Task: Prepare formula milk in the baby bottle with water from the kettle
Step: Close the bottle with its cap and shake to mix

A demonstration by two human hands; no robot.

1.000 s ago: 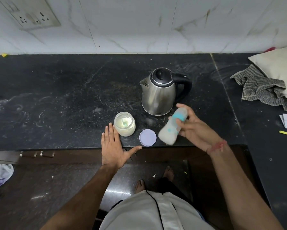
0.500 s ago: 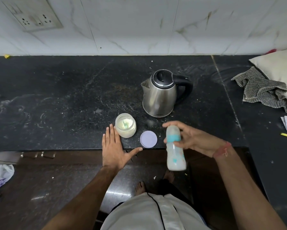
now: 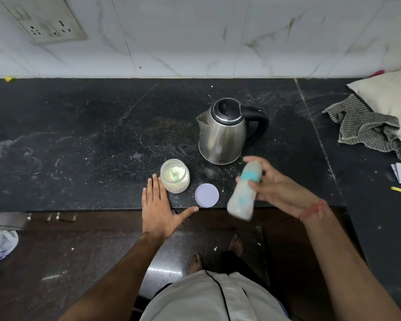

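Nearest the camera, the left hand (image 3: 159,208) lies flat and spread on the front edge of the black counter (image 3: 79,147), palm down, gripping nothing, its fingertips just beside the open formula jar (image 3: 175,176). The right hand (image 3: 278,187) is wrapped around the baby bottle (image 3: 244,189) at its teal collar, holding it in the air over the counter edge, tilted with the base toward the person. The bottle is smeared by motion blur — its teat and the level of the milky contents are hard to make out. Half a second ago it hung upright and sharp, base down; a second ago it was tilted much as now. The round lilac lid (image 3: 207,195) lies flat between jar and bottle, where it was before. Farther back stands the steel kettle (image 3: 225,133), lid shut, unmoved. At the far right a checked cloth (image 3: 366,128) rests against a pale cushion (image 3: 389,93) cut off by the frame — the left hand has not shifted either.
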